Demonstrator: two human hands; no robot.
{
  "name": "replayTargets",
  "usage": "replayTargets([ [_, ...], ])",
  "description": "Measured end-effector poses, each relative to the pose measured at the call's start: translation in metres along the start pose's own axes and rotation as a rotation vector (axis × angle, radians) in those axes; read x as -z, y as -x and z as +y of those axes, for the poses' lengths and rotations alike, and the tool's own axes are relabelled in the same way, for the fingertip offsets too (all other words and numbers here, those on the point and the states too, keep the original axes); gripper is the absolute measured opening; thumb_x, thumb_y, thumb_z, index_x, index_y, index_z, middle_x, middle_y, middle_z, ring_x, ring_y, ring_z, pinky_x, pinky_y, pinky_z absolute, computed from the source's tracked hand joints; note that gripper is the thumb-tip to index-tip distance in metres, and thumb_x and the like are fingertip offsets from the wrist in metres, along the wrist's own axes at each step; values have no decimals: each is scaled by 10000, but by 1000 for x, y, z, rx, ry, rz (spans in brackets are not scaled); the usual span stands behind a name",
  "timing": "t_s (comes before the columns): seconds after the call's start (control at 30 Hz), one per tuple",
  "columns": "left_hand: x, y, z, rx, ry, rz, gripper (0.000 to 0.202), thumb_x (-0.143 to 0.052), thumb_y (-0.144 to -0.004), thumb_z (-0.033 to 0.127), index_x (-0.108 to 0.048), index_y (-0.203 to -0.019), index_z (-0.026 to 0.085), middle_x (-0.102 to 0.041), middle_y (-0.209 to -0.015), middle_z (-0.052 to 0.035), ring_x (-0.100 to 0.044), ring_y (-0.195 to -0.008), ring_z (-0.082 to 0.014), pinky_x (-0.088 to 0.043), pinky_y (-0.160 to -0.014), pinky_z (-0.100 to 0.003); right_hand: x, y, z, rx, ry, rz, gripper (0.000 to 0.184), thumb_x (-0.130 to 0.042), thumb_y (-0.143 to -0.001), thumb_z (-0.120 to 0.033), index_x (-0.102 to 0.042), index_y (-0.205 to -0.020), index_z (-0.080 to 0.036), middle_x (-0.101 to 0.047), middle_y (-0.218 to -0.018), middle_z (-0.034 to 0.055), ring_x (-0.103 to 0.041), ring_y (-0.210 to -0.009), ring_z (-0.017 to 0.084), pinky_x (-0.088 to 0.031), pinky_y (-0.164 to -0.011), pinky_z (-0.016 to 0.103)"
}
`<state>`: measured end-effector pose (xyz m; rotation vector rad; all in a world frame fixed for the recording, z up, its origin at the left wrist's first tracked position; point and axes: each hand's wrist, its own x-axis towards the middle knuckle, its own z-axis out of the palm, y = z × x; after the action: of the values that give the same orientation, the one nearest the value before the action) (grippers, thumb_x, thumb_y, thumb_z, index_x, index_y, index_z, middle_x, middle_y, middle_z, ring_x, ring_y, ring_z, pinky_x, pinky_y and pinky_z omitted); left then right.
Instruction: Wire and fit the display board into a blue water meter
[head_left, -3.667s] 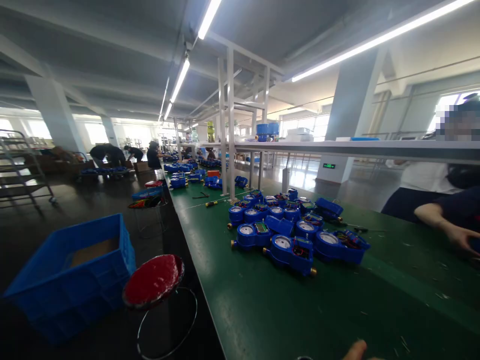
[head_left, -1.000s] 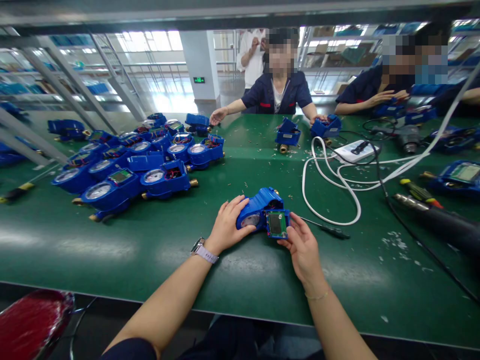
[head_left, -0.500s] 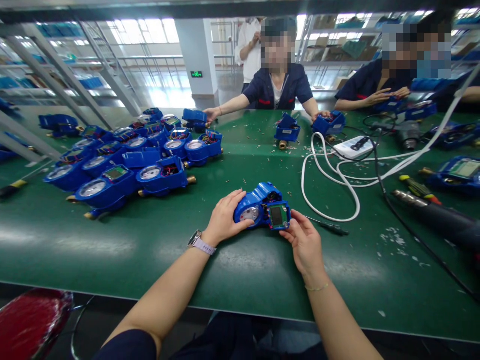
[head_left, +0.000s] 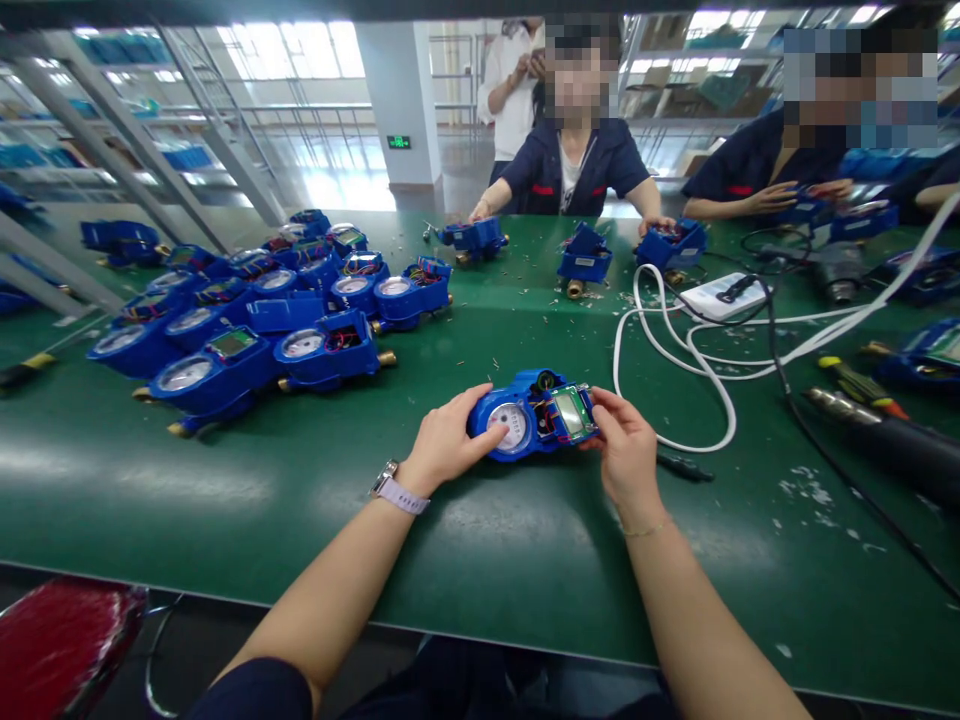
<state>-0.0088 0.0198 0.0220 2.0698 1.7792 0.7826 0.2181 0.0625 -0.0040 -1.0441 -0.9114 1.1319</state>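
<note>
Between my hands is a blue water meter (head_left: 508, 428) with a round dial and an open electronics housing. My left hand (head_left: 453, 440) grips its left side, fingers behind and thumb across the dial. A green circuit board with a small display (head_left: 571, 412) sits tilted at the housing's right end, wires showing beside it. My right hand (head_left: 627, 446) pinches the right edge of that board between thumb and fingers. Whether those fingers also touch the housing is hard to make out. A dark-handled screwdriver (head_left: 685, 468) lies just right of my right hand, its shaft mostly hidden.
Several blue water meters (head_left: 300, 345) crowd the table's left side. On the right are a white cable (head_left: 731, 420), a power strip (head_left: 724, 296), a black tool (head_left: 885, 435) and a yellow-green screwdriver (head_left: 851, 380). Across the table, a co-worker (head_left: 577, 165) has hands on two meters.
The held meter has tipped so its dial and display face me more. My right hand and the board shifted slightly right. Opposite, the co-worker drew a meter from the pile toward the middle.
</note>
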Motion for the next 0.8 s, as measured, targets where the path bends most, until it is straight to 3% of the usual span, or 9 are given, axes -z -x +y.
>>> replayTargets([
  [0.23,11,4,6,34,91,-139,536,-432,-881,532,-502,-1296,200,-671,-1168,-83,-650,-1011,-284,-490,-881,-400,4,9,6,102,70,19,337,-705,-746,-368,-685,-1022,-176,-681,-960,64,-470,-429,58,-365,-347,194],
  [0.37,9,8,3,27,159,-176,541,-394,-894,558,-505,-1289,206,-680,-1139,-75,-651,-994,-280,-488,-861,-374,9,15,7,131,115,27,285,-688,-775,-363,-694,-986,-173,-675,-811,25,-418,-374,40,-297,-334,183],
  [0.7,2,8,-12,-23,329,-173,499,-315,-946,496,-506,-1305,207,-684,-1124,-58,-647,-982,-244,-477,-852,-341,10,24,11,85,106,-33,352,-611,-839,-442,-676,-1026,-152,-575,-556,-28,-460,-405,87,-360,-375,195],
  [0.8,-2,6,-17,-41,381,-156,504,-284,-955,486,-509,-1299,196,-662,-1191,-63,-629,-1039,-239,-460,-914,-350,11,25,11,76,96,-50,359,-607,-840,-456,-671,-1024,-154,-543,-519,-41,-463,-403,89,-361,-381,193],
])
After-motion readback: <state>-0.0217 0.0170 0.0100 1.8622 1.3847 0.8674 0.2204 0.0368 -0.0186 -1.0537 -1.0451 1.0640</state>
